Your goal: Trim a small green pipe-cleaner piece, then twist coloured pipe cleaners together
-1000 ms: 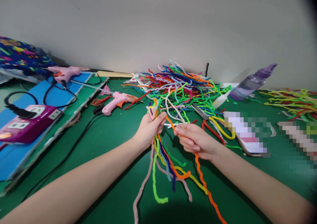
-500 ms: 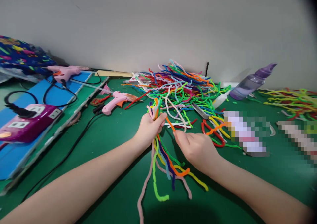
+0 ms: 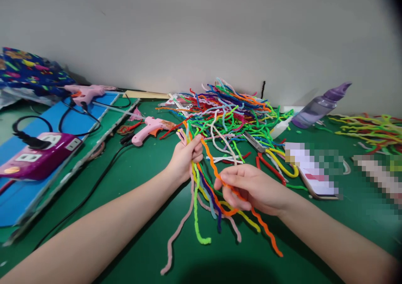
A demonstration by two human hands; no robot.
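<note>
My left hand is closed around a bundle of pipe cleaners in pink, green, yellow, light blue, purple and orange. Their short upper ends poke out above the fist, and the long tails hang below over the green table. One wavy orange pipe cleaner runs from the left thumb down to my right hand, which pinches it between thumb and fingers. Its free end slants down to the right past the hand. The palm side of the left fist is partly hidden.
A heap of loose pipe cleaners lies at the wall. Scissors, a phone, a white glue bottle and a purple bottle are to the right. Pink glue guns and a purple power strip with cables are left.
My right hand has shifted slightly right and down along the orange pipe cleaner. The orange tail now hangs down to the right instead of sticking out behind the hand toward the phone.
</note>
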